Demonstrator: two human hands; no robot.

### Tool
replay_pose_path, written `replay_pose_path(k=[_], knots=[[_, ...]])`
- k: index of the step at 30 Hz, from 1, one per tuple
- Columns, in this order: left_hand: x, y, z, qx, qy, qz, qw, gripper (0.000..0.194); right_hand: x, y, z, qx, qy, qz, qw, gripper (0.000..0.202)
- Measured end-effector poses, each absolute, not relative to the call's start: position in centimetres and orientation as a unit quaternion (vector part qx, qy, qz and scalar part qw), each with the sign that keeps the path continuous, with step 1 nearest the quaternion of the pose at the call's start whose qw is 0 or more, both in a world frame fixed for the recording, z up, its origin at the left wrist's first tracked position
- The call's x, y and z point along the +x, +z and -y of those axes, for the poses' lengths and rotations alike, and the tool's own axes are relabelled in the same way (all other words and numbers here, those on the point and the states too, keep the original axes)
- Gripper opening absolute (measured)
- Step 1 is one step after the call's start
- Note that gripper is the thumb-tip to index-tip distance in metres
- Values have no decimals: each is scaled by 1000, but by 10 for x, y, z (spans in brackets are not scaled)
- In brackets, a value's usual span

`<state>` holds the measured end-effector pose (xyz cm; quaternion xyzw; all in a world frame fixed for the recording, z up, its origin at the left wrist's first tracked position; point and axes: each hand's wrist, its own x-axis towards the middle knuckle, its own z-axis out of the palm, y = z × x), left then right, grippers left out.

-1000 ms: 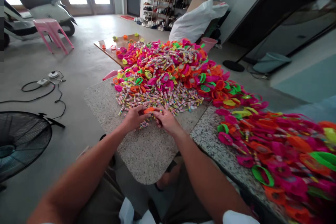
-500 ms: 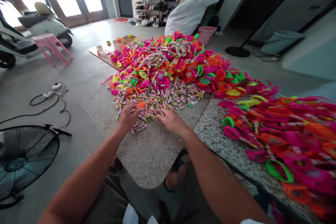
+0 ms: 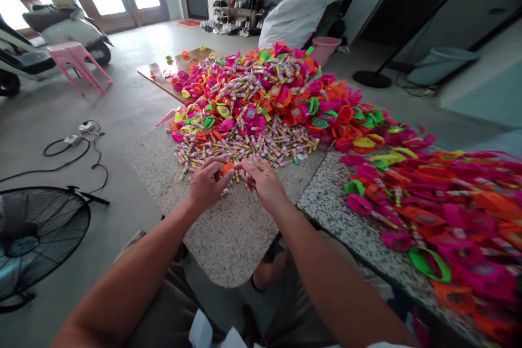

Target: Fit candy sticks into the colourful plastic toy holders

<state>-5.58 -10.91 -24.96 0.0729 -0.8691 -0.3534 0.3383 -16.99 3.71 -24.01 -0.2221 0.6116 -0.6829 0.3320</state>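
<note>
Well, the left hand (image 3: pixel 206 182) is pinching an orange band (image 3: pixel 227 168) between its thumb and fingers. That band is sitting between the two hands, over a speckled counter (image 3: pixel 234 244). The right hand (image 3: pixel 264 184) is bending its fingers in close, and its fingertips are pointing at the orange band. I can't tell if they are pinching anything, because the bits there are too small to see. Just past the hands, lots of little sticks (image 3: pixel 261 147) are lying in a heap. Behind them, a big pile (image 3: pixel 293 111) of pink, orange, green and yellow bands is rising up, and more sticks are resting on its top. Over on the right, more bands (image 3: pixel 440 212) are covering much of a second counter (image 3: pixel 326 201). On the left, a black fan (image 3: pixel 22 244) is standing on the gray floor (image 3: pixel 122 109). Farther back, a pink stool (image 3: pixel 69 54) is standing near a scooter (image 3: pixel 73 32). A white bag (image 3: pixel 289 13) is slumping behind the big pile, and a pink bucket (image 3: pixel 325 50) is standing near it.
</note>
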Motion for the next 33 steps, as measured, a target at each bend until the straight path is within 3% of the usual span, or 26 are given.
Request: replay_pose_path(k=[4, 7, 11, 24, 33], knots=[[-57, -251, 109, 85, -366, 856, 354, 21, -167, -229, -41, -218, -726, -506, 412, 41], [-57, -251, 107, 77, -381, 855, 342, 24, -166, -229, -40, -196, -744, -482, 419, 44], [-56, -250, 105, 61, -392, 861, 317, 27, -166, -237, -36, -195, -748, -506, 382, 45], [-53, -251, 102, 33, -320, 897, 303, 10, -164, -240, -40, -295, -699, -606, 239, 32], [-54, -251, 102, 75, -343, 890, 290, 17, -166, -239, -40, -306, -701, -586, 269, 29]])
